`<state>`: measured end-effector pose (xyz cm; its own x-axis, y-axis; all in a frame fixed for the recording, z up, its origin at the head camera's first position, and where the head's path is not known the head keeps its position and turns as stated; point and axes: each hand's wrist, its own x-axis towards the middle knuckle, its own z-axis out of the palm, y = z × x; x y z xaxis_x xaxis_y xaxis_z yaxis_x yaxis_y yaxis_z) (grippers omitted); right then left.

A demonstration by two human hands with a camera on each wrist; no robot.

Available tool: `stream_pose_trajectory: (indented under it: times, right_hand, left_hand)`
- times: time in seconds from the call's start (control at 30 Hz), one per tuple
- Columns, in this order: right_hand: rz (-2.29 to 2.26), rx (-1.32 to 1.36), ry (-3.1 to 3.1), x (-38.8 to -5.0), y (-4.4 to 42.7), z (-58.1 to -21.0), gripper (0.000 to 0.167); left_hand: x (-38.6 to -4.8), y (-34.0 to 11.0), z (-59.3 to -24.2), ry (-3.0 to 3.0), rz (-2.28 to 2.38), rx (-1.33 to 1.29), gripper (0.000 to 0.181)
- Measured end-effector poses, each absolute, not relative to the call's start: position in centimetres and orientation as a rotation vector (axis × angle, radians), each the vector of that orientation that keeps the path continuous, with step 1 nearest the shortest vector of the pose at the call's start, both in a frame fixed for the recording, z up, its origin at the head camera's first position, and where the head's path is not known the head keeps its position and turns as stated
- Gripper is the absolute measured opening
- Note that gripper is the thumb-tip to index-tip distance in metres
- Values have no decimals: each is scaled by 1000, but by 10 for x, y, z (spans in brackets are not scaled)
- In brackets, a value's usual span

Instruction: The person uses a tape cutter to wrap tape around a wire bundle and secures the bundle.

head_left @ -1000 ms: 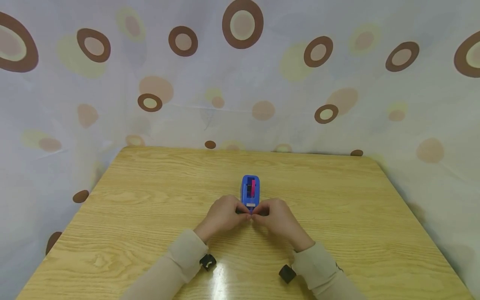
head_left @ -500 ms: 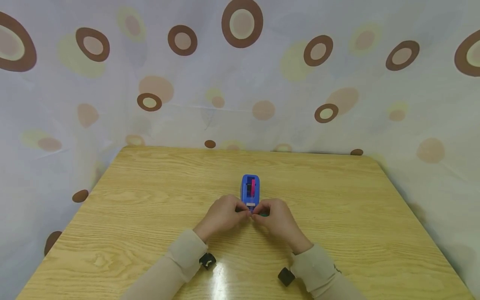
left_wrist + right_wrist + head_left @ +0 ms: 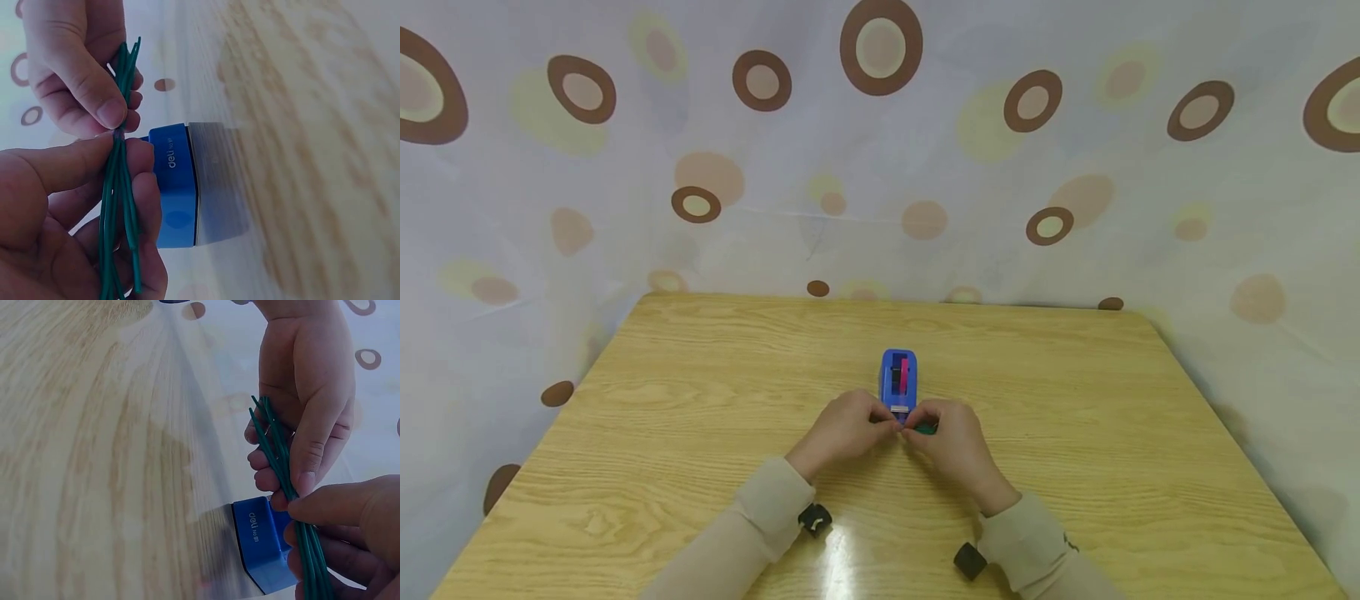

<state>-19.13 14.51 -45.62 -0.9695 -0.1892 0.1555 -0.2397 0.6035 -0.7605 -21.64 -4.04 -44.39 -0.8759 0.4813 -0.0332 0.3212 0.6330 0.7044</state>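
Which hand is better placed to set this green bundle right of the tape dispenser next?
Probably your right hand. Both pinch the bundle of green strands, but the right sits mostly right of the blue deli tape dispenser; your left hand sits mostly left, so would likely cross over.

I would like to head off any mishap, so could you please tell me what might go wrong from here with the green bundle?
The left hand and right hand pinch the bundle of green strands close together, so strands could slip if either pinch loosens. The bundle spreads out on either side of the pinch, so it might end up uneven. The blue tape dispenser sits close by, so a hand might nudge it.
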Motion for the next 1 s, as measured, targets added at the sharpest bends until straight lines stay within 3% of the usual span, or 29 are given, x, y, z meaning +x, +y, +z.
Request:
stream_pose_trajectory:
  times: [0.5, 1.0]
  right_hand:
    - [1388, 431, -2818, -197, 149, -452, 3]
    - [1325, 424, -2823, -197, 148, -453, 5]
  left_hand:
    - [-216, -39, -444, 2687, 1107, 609, 11]
    - [-215, -38, -444, 2681, 1176, 576, 7]
